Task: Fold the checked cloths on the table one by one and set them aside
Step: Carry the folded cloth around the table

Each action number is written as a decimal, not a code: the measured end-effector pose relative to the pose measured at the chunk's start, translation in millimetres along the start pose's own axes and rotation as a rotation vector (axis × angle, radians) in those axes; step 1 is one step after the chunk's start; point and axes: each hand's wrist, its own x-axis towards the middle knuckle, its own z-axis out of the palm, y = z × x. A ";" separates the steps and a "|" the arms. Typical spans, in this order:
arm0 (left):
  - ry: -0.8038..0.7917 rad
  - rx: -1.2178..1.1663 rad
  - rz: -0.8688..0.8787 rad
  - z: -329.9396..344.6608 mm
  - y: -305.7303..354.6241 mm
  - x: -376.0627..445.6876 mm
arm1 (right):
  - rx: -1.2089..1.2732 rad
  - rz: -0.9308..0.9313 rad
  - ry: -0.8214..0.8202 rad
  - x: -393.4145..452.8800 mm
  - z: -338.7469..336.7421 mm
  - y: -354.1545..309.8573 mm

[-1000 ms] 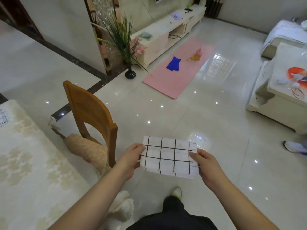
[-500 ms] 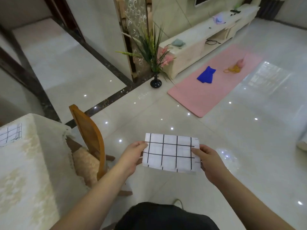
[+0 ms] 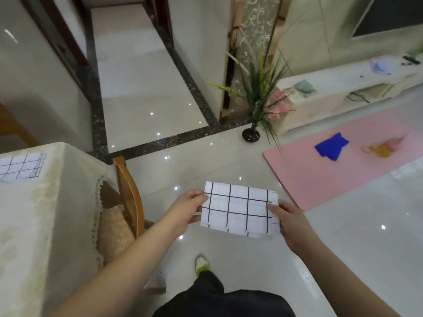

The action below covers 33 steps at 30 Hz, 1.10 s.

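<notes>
White checked cloth (image 3: pixel 239 210), already folded small, is held in the air between the left hand (image 3: pixel 185 210) and right hand (image 3: pixel 289 221), one short edge pinched by each, probably so the layers stay flat. Another cloth (image 3: pixel 21 167) lies on the table (image 3: pixel 34 225), well to their left.

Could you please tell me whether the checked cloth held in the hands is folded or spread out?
Folded: the white black-checked cloth is a compact rectangle with layered edges along its bottom, pinched between left hand and right hand.

Bare forearms, no sleeves showing; black trousers (image 3: pixel 219 300); one yellow-green shoe (image 3: pixel 202 264).
</notes>
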 end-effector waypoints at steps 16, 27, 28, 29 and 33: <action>0.267 -0.278 -0.036 -88.0 116.5 145.0 | -0.218 -0.018 -0.265 216.9 145.3 -142.8; 0.566 -0.448 -0.033 -132.5 212.8 241.1 | -0.339 -0.019 -0.585 384.4 271.1 -242.0; 0.594 -0.476 -0.029 -139.3 220.3 245.7 | -0.371 -0.028 -0.615 394.8 284.7 -249.9; 0.624 -0.507 -0.025 -147.1 226.2 249.6 | -0.401 -0.035 -0.653 402.7 299.0 -256.9; 0.752 -0.620 -0.022 -180.9 237.4 260.3 | -0.475 -0.043 -0.794 421.0 362.5 -280.5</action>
